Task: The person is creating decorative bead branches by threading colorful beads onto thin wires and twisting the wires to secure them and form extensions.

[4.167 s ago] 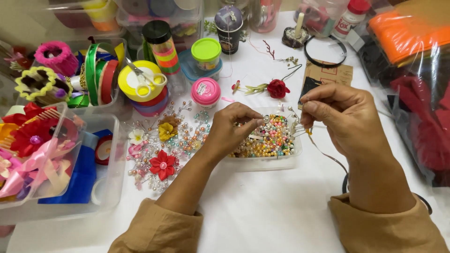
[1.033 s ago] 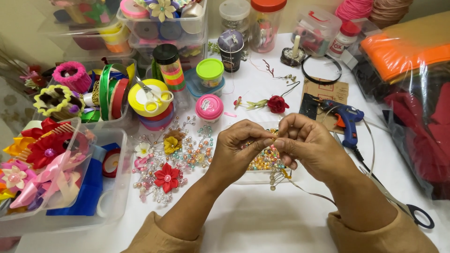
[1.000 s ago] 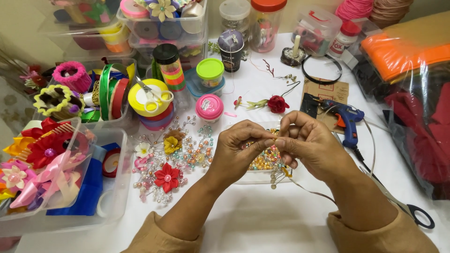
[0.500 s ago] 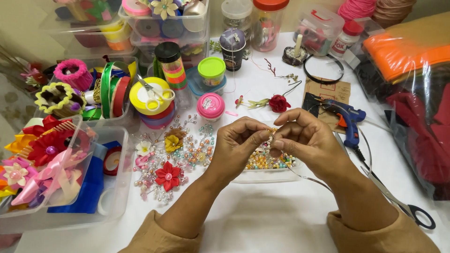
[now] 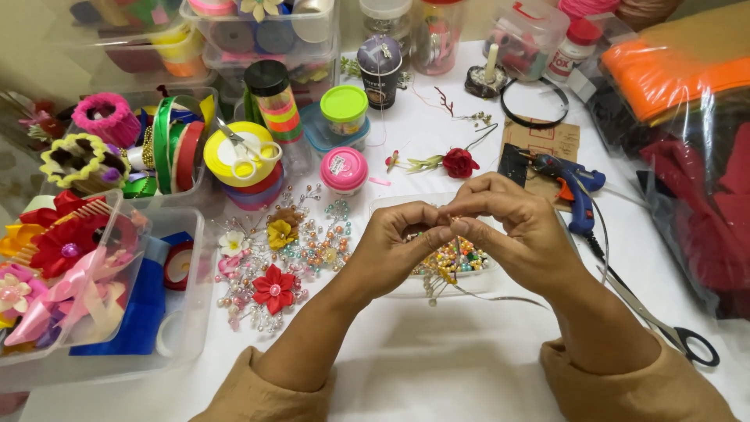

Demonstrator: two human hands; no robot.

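Over a clear shallow tray of mixed coloured beads [image 5: 461, 258] at the middle of a white table [image 5: 437, 367], a person's left hand [image 5: 398, 246] and right hand [image 5: 519, 227] meet fingertip to fingertip, pinching something too small to make out; a thin silvery wire [image 5: 500, 297] curls out from under them across the near edge of the tray. Far of the hands, a brown cardboard card with red printing [image 5: 547, 141] lies flat under the nose of a blue glue gun [image 5: 574, 184], with a black hairband [image 5: 535, 101] just beyond it. A dark paper cup with a pale label [image 5: 380, 70] stands at the far centre, and a white bottle with a red cap and red lettering [image 5: 574, 51] stands far right beside a clear box with a red latch [image 5: 527, 35]. To the right, orange and red felt sheets sit in clear plastic wrap [image 5: 687, 101]. Left of centre stand a tall tube of bright bands with a black cap [image 5: 273, 101], a jar with a lime-green lid [image 5: 344, 109] and a jar with a pink lid bearing a small white sticker [image 5: 344, 168]. Small scissors with white handles [image 5: 246, 152] rest on a stack of yellow and red tape rolls. A clear bin at the left [image 5: 183, 328] holds blue ribbon and a smaller tub of red, pink and yellow fabric flowers [image 5: 66, 258]. Beaded sprigs with a red flower [image 5: 273, 285] lie just left of the left hand, and black-handled scissors [image 5: 664, 328] lie near right.
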